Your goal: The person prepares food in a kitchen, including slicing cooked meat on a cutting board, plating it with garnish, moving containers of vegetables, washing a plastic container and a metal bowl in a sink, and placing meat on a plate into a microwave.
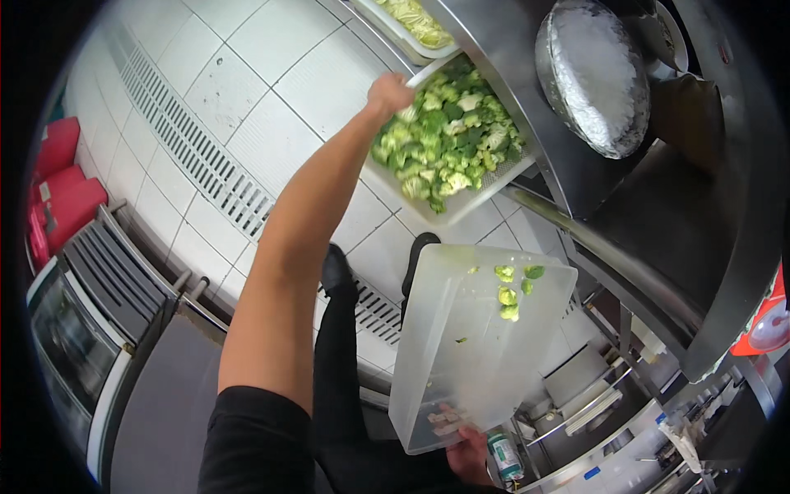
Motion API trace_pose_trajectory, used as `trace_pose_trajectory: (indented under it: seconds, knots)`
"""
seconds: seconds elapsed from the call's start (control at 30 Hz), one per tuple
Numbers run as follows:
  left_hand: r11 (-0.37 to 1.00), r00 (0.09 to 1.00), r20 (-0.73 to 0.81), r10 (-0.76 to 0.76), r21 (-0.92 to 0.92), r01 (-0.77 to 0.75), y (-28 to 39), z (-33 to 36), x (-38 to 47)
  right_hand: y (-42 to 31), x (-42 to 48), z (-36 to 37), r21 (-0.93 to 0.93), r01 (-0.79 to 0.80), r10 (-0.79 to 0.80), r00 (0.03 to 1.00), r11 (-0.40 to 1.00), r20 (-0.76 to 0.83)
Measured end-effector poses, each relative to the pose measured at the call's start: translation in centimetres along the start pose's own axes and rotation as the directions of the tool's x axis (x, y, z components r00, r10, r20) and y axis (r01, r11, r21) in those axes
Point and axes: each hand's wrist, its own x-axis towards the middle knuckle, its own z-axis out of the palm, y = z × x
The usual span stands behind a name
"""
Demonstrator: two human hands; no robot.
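My left hand [390, 96] is slightly blurred and closed around the rim at the upper left side of a white perforated plastic basket [453, 213]. Cut broccoli florets [450, 126] fill much of that basket. Nearer to my body, my right hand [467, 454] grips the near end of a translucent plastic bin [469, 370], the fingers showing faintly through its wall. This bin is tilted, its opening facing up towards me. A few broccoli pieces [508, 296] and small green scraps lie inside, near the far end.
Beside the basket stands a tub of shredded pale-green vegetable [416, 25]. A steel counter [654, 216] on the right carries a foil-covered round vessel [592, 77]. A glass-topped appliance [74, 339] and red containers [68, 185] are at left. A drain grate [185, 123] crosses the tiled floor.
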Motion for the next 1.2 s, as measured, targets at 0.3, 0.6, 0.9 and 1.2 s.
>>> trace_pose_trajectory:
  seconds: [0.3,0.6,0.9,1.2]
  knots:
    - [0.805,0.883,-0.256,-0.395,-0.559,0.198,-2.5,1.2,-8.0,-0.4,2.2,-3.7,-0.037,0.175,-0.177,0.983,0.984,-0.052]
    - [0.287,0.679,0.726,-0.106,-0.632,0.72,-1.3,12.6,-15.4,-2.2,2.1,-3.7,-0.264,0.181,-0.221,0.967,0.948,-0.13]
    - [0.475,0.754,0.629,0.189,-0.731,0.491,-2.4,1.3,-16.6,-3.4,5.2,-4.8,-0.37,0.283,-0.344,0.933,0.885,-0.11]
    - [0.252,0.945,0.298,0.135,-0.932,0.258,-4.2,-7.9,-40.3,-3.5,6.5,1.7,-0.455,0.159,-0.16,0.986,0.876,0.038]
